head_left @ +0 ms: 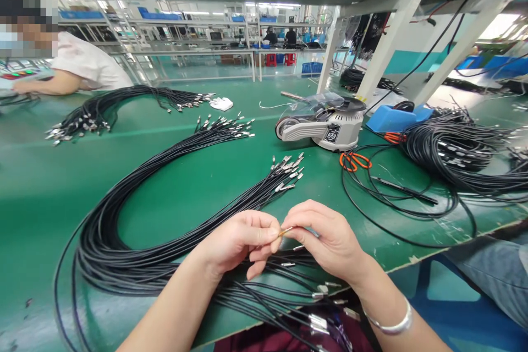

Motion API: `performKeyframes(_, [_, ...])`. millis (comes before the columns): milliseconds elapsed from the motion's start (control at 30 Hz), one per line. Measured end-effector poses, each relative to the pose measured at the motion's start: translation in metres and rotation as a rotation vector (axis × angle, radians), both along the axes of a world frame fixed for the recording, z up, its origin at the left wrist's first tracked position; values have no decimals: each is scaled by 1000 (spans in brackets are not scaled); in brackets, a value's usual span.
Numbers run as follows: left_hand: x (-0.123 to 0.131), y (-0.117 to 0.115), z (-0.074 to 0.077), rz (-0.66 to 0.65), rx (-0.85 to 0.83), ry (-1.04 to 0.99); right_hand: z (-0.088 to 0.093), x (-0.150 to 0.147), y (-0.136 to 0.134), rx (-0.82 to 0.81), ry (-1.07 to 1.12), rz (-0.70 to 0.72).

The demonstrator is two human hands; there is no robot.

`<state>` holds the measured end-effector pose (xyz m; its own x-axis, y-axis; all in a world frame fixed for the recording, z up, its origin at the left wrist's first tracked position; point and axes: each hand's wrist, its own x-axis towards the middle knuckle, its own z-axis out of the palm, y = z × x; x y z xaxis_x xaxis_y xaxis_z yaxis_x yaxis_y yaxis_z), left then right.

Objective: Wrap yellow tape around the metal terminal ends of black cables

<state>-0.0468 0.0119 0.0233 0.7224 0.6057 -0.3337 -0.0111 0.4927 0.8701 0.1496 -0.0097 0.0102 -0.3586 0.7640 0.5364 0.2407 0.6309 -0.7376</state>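
My left hand (pixel 247 236) and my right hand (pixel 324 236) meet at the front of the green bench, each with thumb and forefinger pinched. Between their fingertips is a short, thin yellowish strip (pixel 284 232), perhaps tape; it is too small to name surely. Under my wrists runs a large bundle of black cables (pixel 124 264), curved in a loop. Its silvery connector ends (pixel 289 170) lie just beyond my hands. More cable ends (pixel 319 322) hang over the near edge, below my right hand.
A grey tape dispenser (pixel 325 129) stands beyond my right hand. Orange-handled scissors (pixel 355 161), a black pen (pixel 406 191), a blue holder (pixel 396 118) and coiled cables (pixel 449 143) lie to the right. Another cable bundle (pixel 136 96) is at the back left, near a person in white (pixel 86 60).
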Motion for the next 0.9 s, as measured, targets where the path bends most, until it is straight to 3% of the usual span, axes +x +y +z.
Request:
performKeyframes(233, [19,-12,12,167,597,519,-5,16,-1,-452,118,-97])
performKeyframes(533, [28,-16,0,123,1072,610,-3,15,-7,-441,38,-121])
performKeyframes(633, [32,-18,1,105,1096,625,-4,19,-8,-450,21,-103])
performKeyframes(733, [31,-17,11,56,998,662,-7,22,-8,-447,-20,-136])
performKeyframes(900, [9,-16,27,146,872,821,-16,22,-9,-548,95,-109])
